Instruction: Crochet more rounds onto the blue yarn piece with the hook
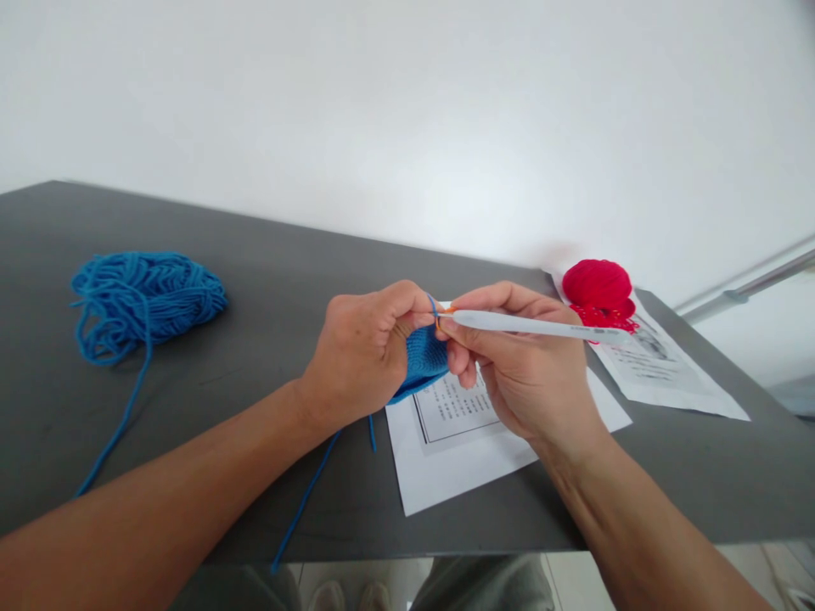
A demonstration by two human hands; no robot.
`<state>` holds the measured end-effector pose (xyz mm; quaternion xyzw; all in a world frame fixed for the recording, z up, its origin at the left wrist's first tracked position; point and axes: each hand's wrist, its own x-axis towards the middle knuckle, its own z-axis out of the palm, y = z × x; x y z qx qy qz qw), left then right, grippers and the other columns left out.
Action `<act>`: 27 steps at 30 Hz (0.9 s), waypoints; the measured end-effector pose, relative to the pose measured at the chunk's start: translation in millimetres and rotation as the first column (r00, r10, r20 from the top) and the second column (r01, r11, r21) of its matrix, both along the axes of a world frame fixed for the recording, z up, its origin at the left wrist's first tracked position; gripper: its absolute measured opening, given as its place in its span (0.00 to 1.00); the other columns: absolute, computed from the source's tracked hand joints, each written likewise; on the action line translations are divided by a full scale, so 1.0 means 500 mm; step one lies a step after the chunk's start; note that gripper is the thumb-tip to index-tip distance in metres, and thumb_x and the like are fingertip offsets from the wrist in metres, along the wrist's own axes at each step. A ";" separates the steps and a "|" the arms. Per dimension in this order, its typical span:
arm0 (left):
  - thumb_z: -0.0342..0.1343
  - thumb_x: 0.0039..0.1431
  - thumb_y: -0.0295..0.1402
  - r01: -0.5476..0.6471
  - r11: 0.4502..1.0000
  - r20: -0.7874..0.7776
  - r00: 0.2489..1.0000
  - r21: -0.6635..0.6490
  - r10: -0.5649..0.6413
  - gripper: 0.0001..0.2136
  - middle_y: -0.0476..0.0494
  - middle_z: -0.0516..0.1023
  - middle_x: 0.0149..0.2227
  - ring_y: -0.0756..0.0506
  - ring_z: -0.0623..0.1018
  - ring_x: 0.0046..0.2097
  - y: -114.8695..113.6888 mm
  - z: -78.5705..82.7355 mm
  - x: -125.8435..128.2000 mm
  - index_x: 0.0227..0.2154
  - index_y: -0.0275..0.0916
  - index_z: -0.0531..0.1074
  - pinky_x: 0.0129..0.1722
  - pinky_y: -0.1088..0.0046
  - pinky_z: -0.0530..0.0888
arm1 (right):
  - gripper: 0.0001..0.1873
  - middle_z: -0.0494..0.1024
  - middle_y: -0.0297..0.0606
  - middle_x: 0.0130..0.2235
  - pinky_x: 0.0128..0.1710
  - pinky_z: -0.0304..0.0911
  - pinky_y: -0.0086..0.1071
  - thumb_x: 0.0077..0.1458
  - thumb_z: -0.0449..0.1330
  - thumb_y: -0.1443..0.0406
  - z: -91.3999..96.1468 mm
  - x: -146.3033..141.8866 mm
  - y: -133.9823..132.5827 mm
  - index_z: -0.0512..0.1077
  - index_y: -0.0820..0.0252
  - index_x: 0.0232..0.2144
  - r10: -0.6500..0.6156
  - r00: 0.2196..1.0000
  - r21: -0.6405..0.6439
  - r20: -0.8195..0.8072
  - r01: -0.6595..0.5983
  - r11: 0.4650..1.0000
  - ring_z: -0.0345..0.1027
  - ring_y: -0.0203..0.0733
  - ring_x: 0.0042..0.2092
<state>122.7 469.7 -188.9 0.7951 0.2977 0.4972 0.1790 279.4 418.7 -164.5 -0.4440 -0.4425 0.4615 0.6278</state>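
Observation:
Between my two hands hangs a blue crochet piece, its upper edge pinched by the thumb and fingers of my left hand. My right hand grips a crochet hook with a long white handle pointing right. The hook's thin metal tip meets the work at my left fingertips, where a loop of blue yarn and a small orange bit show. The fingers cover part of the piece. Blue yarn ends trail below my left wrist across the grey table.
A loose skein of blue yarn lies at the left, one strand running toward my left forearm. Under my hands is a printed sheet. At the right, a red yarn ball rests on another sheet. A white wall stands behind.

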 end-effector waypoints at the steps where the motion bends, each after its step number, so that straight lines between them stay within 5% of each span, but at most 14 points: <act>1: 0.54 0.69 0.29 0.000 1.000 0.003 1.000 0.001 0.000 0.13 0.52 0.86 0.28 0.46 0.83 0.28 -0.001 0.000 0.000 0.28 0.45 0.76 0.30 0.71 0.77 | 0.15 0.81 0.33 0.18 0.15 0.67 0.23 0.40 0.81 0.67 -0.001 -0.001 0.000 0.78 0.61 0.27 -0.014 1.000 0.016 0.002 0.014 1.000 0.72 0.34 0.17; 9: 0.54 0.70 0.28 -0.010 1.000 0.037 0.999 -0.010 0.010 0.12 0.51 0.90 0.36 0.45 0.87 0.33 -0.007 0.001 -0.001 0.30 0.46 0.75 0.34 0.68 0.81 | 0.13 0.80 0.32 0.19 0.15 0.70 0.30 0.45 0.80 0.64 -0.003 -0.021 -0.008 0.78 0.57 0.26 -0.142 0.989 0.143 0.052 0.133 0.981 0.72 0.38 0.17; 27: 0.55 0.72 0.27 -0.031 0.999 0.068 0.997 0.045 0.027 0.12 0.53 0.88 0.30 0.46 0.87 0.32 -0.019 0.008 -0.002 0.31 0.46 0.73 0.34 0.68 0.82 | 0.09 0.83 0.31 0.23 0.22 0.78 0.31 0.56 0.74 0.71 -0.015 -0.041 -0.026 0.80 0.53 0.31 -0.292 0.948 0.320 0.129 0.239 0.917 0.78 0.38 0.22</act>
